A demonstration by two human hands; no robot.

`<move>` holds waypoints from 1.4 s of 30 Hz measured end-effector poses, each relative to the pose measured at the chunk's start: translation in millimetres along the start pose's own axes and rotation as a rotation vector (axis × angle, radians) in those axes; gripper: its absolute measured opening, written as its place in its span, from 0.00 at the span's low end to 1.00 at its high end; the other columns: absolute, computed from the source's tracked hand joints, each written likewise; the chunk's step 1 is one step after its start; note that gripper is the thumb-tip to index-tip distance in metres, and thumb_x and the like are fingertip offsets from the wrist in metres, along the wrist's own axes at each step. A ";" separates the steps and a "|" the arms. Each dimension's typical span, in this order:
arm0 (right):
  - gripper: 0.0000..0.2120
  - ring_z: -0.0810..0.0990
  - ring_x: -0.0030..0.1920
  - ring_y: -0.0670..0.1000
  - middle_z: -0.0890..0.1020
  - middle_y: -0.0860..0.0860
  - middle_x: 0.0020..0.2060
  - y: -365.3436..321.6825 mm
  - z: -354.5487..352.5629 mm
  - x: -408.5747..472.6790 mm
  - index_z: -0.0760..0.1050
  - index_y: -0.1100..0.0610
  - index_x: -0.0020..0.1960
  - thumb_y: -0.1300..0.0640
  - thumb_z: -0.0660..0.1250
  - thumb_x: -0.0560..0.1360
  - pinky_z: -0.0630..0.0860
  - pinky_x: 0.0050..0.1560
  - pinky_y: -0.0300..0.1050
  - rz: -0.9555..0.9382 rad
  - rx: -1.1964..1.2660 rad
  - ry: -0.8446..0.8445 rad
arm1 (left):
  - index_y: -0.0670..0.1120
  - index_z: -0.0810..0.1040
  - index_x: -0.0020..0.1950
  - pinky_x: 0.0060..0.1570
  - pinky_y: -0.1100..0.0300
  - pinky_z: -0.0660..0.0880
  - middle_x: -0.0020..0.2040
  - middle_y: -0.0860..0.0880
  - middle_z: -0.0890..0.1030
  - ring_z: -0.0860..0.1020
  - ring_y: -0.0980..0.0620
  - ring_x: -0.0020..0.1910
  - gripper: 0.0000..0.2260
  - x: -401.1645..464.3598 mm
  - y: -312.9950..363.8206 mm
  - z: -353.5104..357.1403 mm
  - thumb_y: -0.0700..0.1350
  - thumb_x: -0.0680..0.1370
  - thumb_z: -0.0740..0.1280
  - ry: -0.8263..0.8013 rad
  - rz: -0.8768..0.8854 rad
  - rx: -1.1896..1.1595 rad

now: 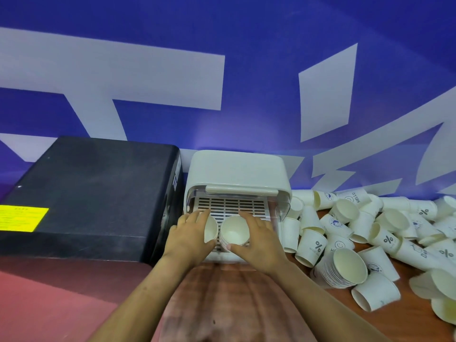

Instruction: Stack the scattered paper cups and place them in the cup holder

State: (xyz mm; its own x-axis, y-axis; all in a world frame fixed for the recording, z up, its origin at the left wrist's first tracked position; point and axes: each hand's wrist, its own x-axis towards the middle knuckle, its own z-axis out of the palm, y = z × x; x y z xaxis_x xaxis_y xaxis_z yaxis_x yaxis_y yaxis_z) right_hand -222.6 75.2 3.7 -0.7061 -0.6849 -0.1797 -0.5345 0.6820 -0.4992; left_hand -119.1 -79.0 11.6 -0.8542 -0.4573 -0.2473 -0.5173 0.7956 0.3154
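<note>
Both hands reach into the mouth of the cup holder, a cream plastic box with a rounded top and a clear lid raised at its front. Curled round one stack of paper cups, the left hand holds it lying on its side with the open rim facing the camera. Just beside it, the right hand grips a second stack, fingers over its far side and thumb under the near rim, the nested rims showing below the thumb. Both stacks lie on the holder's slotted grid tray, side by side and close together.

On the wooden desk to the right of the holder lies a heap of scattered cups, most tipped on their sides, several leaning against the holder's wall. Near the right forearm lies a third stack on its side, mouth toward the camera. Printing on the loose cups reads "HELLO" beside a smiley face, a "%" mark, and round blue emblems too small to read.

Left of the holder stands a black box, touching it or nearly so, with a yellow label whose text is too blurred to read. Behind everything hangs a blue banner with large white shapes.
</note>
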 end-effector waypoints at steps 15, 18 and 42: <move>0.19 0.77 0.53 0.47 0.78 0.46 0.55 35.4 -39.3 -65.0 0.70 0.47 0.65 0.47 0.67 0.75 0.71 0.53 0.39 -0.023 0.058 -0.250 | 0.53 0.72 0.65 0.57 0.61 0.71 0.59 0.58 0.76 0.73 0.56 0.58 0.16 -47.9 48.4 9.8 0.50 0.77 0.65 0.196 0.310 -0.353; 0.15 0.77 0.51 0.46 0.80 0.46 0.52 60.3 -48.0 -86.5 0.74 0.49 0.60 0.49 0.67 0.74 0.74 0.54 0.42 0.004 0.078 -0.270 | 0.56 0.73 0.63 0.53 0.59 0.73 0.51 0.60 0.77 0.75 0.59 0.53 0.14 -57.3 78.5 24.9 0.50 0.77 0.65 0.096 0.377 -0.385; 0.07 0.74 0.35 0.40 0.77 0.43 0.32 300.1 -162.7 -143.4 0.74 0.47 0.35 0.53 0.67 0.71 0.69 0.38 0.38 0.035 0.242 -0.145 | 0.53 0.70 0.40 0.35 0.62 0.68 0.38 0.56 0.76 0.74 0.56 0.38 0.09 -83.7 330.2 154.9 0.55 0.75 0.66 0.062 0.074 -0.312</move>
State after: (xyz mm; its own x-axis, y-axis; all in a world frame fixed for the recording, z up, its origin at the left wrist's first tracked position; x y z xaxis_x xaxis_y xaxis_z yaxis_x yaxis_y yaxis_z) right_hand -357.3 419.8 17.6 -0.6391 -0.7036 -0.3107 -0.3726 0.6366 -0.6752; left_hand -210.2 283.5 -5.4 -0.8866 -0.4339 -0.1603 -0.4370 0.6719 0.5980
